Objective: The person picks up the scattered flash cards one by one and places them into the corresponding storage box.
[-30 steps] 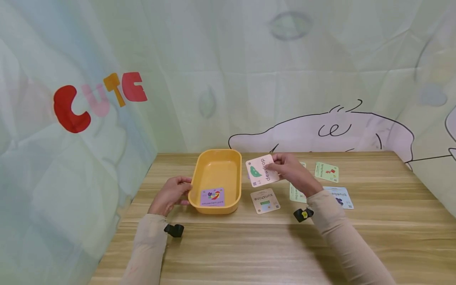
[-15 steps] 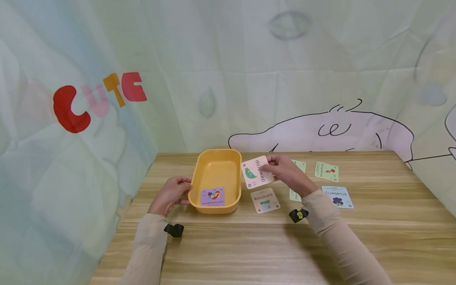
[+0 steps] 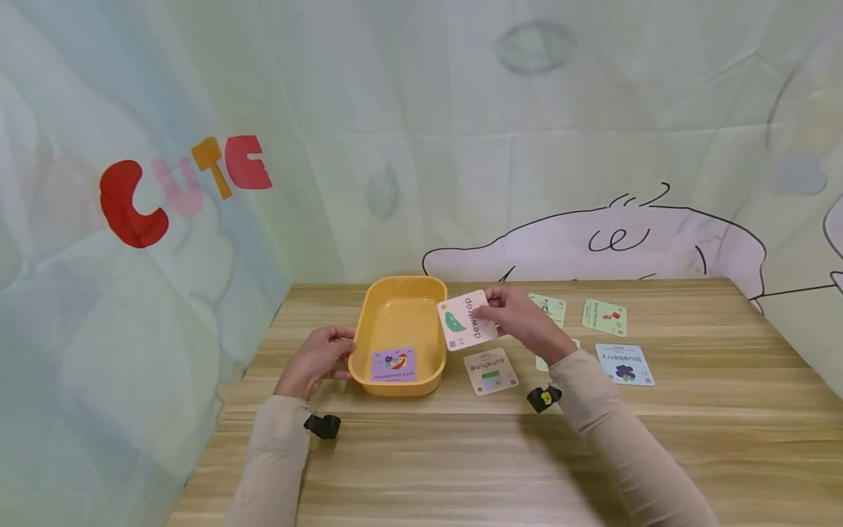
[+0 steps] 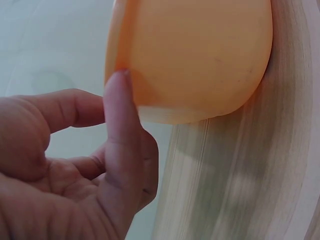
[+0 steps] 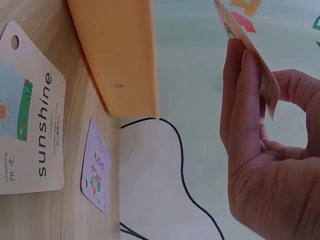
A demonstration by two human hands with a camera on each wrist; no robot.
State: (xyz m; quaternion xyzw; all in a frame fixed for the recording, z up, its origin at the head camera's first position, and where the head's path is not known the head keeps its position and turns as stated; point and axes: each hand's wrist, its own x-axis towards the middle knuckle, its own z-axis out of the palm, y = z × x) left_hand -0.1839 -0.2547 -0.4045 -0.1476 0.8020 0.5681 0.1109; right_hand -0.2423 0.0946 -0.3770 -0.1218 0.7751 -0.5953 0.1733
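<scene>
Your right hand (image 3: 520,322) pinches the pink "dewdrop" card (image 3: 466,320) between thumb and fingers, holding it in the air at the centre of the head view, its left edge over the right rim of the orange tray (image 3: 397,293). Your left hand (image 3: 316,359) rests against the tray's left wall, fingers loosely curled, one fingertip (image 4: 117,95) touching the plastic. A purple card (image 3: 393,364) lies inside the tray at its near end. On the worktop (image 3: 461,454), just right of the tray, lies the "sunshine" card (image 3: 490,371); further right are the "blueberry" card (image 3: 624,364) and two green cards (image 3: 604,317).
</scene>
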